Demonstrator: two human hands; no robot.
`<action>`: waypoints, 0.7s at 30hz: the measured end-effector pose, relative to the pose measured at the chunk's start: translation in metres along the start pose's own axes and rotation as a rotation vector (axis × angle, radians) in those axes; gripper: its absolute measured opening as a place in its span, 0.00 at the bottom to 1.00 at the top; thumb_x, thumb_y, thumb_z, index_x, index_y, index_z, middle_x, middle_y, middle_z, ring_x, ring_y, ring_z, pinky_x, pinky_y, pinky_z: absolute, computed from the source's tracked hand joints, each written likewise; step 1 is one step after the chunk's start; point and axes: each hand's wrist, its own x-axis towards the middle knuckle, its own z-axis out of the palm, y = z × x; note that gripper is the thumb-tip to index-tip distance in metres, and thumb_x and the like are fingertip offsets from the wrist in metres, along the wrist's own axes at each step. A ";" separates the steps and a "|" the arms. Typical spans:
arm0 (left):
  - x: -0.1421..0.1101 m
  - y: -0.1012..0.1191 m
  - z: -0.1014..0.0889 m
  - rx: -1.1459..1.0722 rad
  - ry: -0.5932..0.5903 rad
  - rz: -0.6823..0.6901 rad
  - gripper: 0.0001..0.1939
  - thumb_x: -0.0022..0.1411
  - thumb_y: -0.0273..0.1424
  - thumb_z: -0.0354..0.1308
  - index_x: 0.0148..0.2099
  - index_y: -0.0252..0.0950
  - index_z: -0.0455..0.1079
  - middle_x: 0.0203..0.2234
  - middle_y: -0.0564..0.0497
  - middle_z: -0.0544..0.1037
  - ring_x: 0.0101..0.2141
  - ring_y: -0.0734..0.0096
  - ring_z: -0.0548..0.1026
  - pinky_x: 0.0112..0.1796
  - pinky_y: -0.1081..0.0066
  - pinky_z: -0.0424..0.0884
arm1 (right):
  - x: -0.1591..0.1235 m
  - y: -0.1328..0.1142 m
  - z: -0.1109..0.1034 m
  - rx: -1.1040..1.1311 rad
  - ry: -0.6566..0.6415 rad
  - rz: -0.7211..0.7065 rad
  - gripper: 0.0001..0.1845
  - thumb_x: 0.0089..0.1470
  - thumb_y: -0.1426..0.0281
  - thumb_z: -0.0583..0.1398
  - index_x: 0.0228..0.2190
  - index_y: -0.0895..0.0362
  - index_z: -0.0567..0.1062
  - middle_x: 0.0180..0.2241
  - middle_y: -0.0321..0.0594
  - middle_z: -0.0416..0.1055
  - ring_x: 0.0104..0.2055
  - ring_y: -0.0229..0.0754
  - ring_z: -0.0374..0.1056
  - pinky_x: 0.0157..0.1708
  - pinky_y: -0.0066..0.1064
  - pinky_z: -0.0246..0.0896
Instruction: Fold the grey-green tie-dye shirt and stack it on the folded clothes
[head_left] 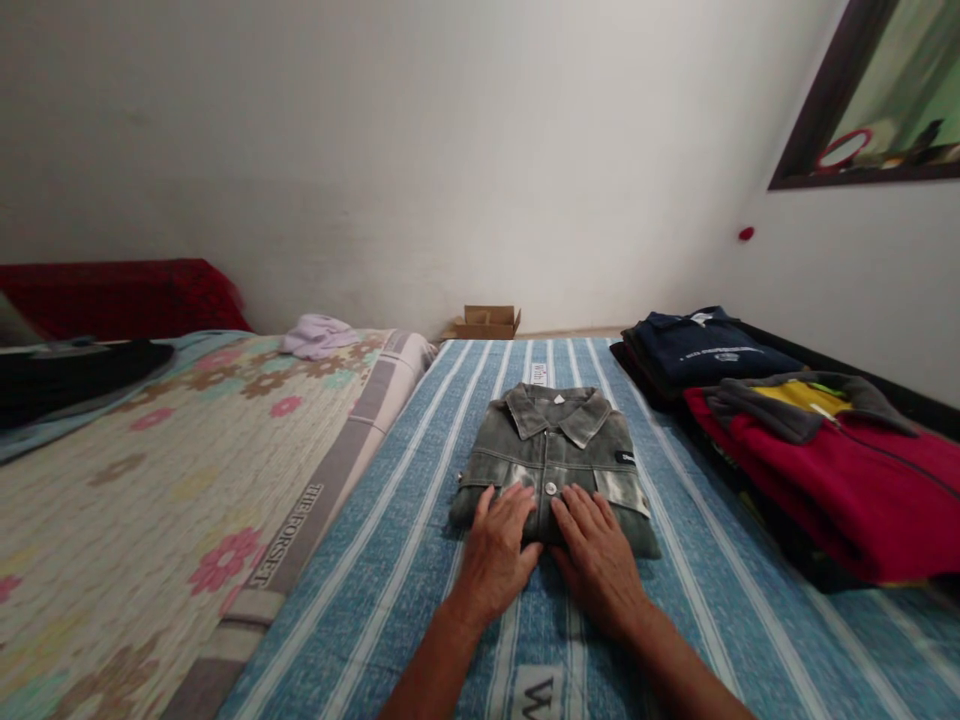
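A folded grey denim jacket (555, 440) lies collar-up on the blue striped sheet (390, 560). My left hand (498, 552) rests flat on the jacket's near edge, fingers stretched out. Beside it my right hand (598, 550) also lies flat on the jacket's near edge, fingers spread. Neither hand holds anything. Both hands sit side by side, almost touching, just below the jacket's buttons.
A folded red and grey fleece (840, 470) and a folded navy shirt (705, 350) lie stacked at the right. A floral quilt (172, 480) covers the left. A lilac cloth (319, 335), a small cardboard box (486, 322) and a red cover (112, 295) lie near the wall.
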 end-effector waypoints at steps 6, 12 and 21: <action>-0.003 -0.003 0.004 0.041 0.001 0.020 0.28 0.51 0.20 0.55 0.55 0.35 0.62 0.54 0.44 0.70 0.57 0.60 0.62 0.60 0.50 0.48 | -0.001 -0.005 0.008 -0.052 -0.014 0.027 0.23 0.54 0.75 0.53 0.52 0.62 0.67 0.54 0.52 0.65 0.59 0.53 0.55 0.56 0.48 0.47; -0.003 -0.003 0.004 0.056 -0.009 0.032 0.27 0.52 0.20 0.54 0.56 0.36 0.63 0.54 0.45 0.69 0.58 0.60 0.62 0.60 0.50 0.48 | 0.004 -0.005 0.007 -0.045 -0.013 0.003 0.22 0.54 0.76 0.52 0.52 0.63 0.68 0.54 0.54 0.65 0.58 0.53 0.57 0.53 0.46 0.50; -0.002 -0.002 0.002 0.049 -0.020 0.018 0.29 0.50 0.20 0.53 0.56 0.36 0.64 0.54 0.44 0.70 0.57 0.59 0.63 0.59 0.48 0.49 | 0.007 -0.007 0.007 -0.030 -0.008 0.013 0.23 0.54 0.75 0.52 0.51 0.63 0.68 0.53 0.53 0.66 0.57 0.53 0.57 0.53 0.46 0.49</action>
